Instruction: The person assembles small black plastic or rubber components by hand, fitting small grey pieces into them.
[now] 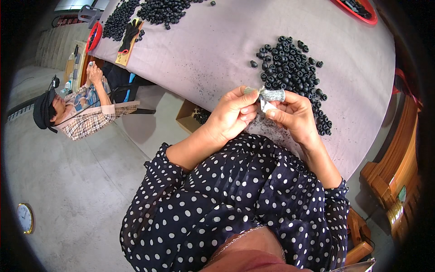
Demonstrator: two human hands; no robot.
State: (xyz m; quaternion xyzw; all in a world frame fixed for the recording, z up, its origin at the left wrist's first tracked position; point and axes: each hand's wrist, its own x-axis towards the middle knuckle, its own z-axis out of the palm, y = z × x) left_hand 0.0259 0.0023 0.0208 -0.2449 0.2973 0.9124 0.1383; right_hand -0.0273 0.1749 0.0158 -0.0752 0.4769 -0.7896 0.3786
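Note:
My left hand and my right hand meet above the table's near edge, fingers closed in a pinch. A grey wrapping covers a fingertip of my right hand, and a similar pale wrapping shows at my left fingertips. Between thumb and finger, my right hand grips a small white piece, its kind unclear. Something small and dark sits where the fingertips meet; what my left hand pinches is mostly hidden. Just beyond lies a pile of small black round parts with holes.
Black crumbs dot the cloth-covered table. More black parts lie at the far left, near a black glove and a red bowl. Another red bowl stands far right. A cardboard box is below; a person sits left.

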